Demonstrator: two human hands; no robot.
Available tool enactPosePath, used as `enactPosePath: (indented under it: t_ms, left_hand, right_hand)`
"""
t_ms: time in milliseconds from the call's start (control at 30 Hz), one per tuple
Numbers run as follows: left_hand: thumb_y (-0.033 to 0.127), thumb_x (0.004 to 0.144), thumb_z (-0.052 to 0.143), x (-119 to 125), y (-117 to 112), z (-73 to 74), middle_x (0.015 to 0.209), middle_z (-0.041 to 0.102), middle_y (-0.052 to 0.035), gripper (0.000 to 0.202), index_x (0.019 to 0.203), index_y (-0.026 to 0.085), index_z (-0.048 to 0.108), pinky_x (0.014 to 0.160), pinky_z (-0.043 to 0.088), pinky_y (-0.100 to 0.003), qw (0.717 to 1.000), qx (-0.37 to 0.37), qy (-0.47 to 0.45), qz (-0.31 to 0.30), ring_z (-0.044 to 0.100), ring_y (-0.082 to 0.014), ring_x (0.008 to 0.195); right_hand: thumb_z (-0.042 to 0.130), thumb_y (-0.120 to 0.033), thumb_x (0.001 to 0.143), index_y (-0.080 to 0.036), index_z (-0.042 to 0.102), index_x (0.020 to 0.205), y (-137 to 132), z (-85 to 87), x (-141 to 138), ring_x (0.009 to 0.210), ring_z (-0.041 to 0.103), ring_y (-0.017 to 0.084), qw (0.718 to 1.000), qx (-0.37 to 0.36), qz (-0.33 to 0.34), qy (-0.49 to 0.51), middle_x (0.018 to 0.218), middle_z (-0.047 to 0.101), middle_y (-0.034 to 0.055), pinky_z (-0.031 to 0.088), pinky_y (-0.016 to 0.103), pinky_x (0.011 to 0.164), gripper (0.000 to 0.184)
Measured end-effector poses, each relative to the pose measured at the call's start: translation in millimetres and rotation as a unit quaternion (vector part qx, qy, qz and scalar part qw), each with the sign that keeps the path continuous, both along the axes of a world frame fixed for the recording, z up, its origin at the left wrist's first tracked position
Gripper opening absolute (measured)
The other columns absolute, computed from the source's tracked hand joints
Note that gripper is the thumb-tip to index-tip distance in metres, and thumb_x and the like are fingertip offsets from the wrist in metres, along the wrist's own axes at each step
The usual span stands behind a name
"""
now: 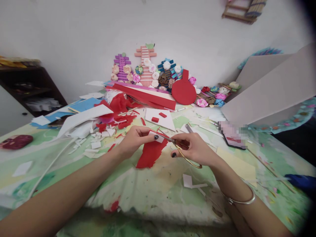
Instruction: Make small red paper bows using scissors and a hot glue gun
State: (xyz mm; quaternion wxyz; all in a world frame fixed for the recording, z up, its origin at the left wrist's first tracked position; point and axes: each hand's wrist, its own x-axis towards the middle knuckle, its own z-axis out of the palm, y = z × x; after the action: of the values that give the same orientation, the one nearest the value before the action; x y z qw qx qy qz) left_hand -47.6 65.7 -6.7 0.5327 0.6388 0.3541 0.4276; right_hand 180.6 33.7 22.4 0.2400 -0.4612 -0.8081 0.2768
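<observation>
My left hand (138,138) pinches a small white foam piece (157,137) wrapped with red crepe paper (149,154), which hangs down below the fingers. My right hand (191,148) grips gold-handled scissors (184,151), their blades reaching toward the red paper at the left hand's fingertips. Both hands hover just above the paint-stained table (158,191), close together at its middle.
Red paper scraps (120,112) and white foam offcuts (96,140) litter the left side. A red paddle shape (184,90), paper flower crafts (145,70) and grey boards (269,89) stand behind. A phone (233,135) lies right; a white foam scrap (189,181) lies near.
</observation>
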Motion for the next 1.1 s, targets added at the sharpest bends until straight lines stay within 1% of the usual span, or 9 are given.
enactPosePath:
  t_ms: [100,200,433,600,733,1000,1100]
  left_hand:
    - [0.03,0.073,0.072,-0.2,1.2,-0.9,0.079,0.075,-0.0065,0.017,0.079,0.015,0.077,0.061,0.049,-0.022,1.0,-0.003,-0.006,-0.004,0.067,-0.017,0.072]
    - [0.03,0.073,0.073,-0.2,1.8,-0.9,0.08,0.076,-0.0064,0.017,0.081,0.016,0.077,0.064,0.05,-0.023,1.0,-0.01,-0.017,-0.014,0.067,-0.0175,0.073]
    - [0.03,0.072,0.074,-0.8,2.1,-1.9,0.08,0.076,-0.0057,0.017,0.08,0.016,0.077,0.064,0.049,-0.022,1.0,-0.018,-0.024,-0.011,0.066,-0.0163,0.072]
    - [0.031,0.072,0.074,-0.8,2.5,-1.8,0.079,0.075,-0.0055,0.016,0.079,0.017,0.077,0.065,0.049,-0.022,0.999,-0.028,-0.026,-0.014,0.066,-0.0161,0.073]
    - [0.03,0.071,0.074,-1.1,2.4,-1.3,0.077,0.075,-0.0049,0.015,0.077,0.017,0.077,0.062,0.048,-0.022,0.999,-0.027,-0.026,-0.013,0.065,-0.0152,0.07]
    - [0.029,0.072,0.073,-0.9,1.7,0.3,0.075,0.074,-0.0056,0.015,0.077,0.016,0.077,0.061,0.047,-0.022,0.999,-0.026,-0.024,-0.017,0.064,-0.0156,0.068]
    - [0.029,0.072,0.072,-0.8,1.2,0.3,0.073,0.073,-0.0057,0.015,0.077,0.015,0.077,0.059,0.046,-0.023,0.999,-0.028,-0.022,-0.013,0.064,-0.0158,0.066]
  right_hand:
    - [0.073,-0.045,0.071,-0.013,0.07,0.092,0.4,-1.2,1.4,0.056,0.036,0.009,1.0,-0.02,-0.005,0.016,0.059,0.045,-0.0039,0.027,0.023,0.05,0.039]
    - [0.074,-0.046,0.07,-0.013,0.07,0.093,1.2,-2.4,1.9,0.054,0.035,0.008,0.999,-0.034,-0.009,0.025,0.056,0.042,-0.0049,0.026,0.023,0.049,0.041]
    - [0.076,-0.045,0.068,-0.015,0.07,0.091,2.6,-7.0,3.5,0.054,0.031,0.008,0.998,-0.041,-0.008,0.044,0.057,0.038,-0.0054,0.025,0.023,0.048,0.039]
    - [0.077,-0.047,0.067,-0.014,0.07,0.093,4.1,-8.5,5.3,0.055,0.029,0.008,0.997,-0.048,-0.006,0.051,0.057,0.036,-0.0057,0.024,0.023,0.047,0.043]
    - [0.076,-0.048,0.067,-0.013,0.071,0.094,4.6,-7.8,5.7,0.056,0.028,0.009,0.997,-0.047,-0.005,0.055,0.057,0.034,-0.0052,0.024,0.023,0.048,0.044]
    - [0.073,-0.058,0.064,-0.014,0.071,0.08,4.1,-7.0,6.6,0.056,0.025,0.01,0.998,-0.046,-0.009,0.041,0.055,0.033,-0.0041,0.021,0.025,0.049,0.047]
    - [0.073,-0.059,0.064,-0.013,0.071,0.078,3.7,-6.1,7.0,0.057,0.024,0.01,0.999,-0.041,-0.011,0.034,0.055,0.031,-0.0041,0.019,0.025,0.049,0.048]
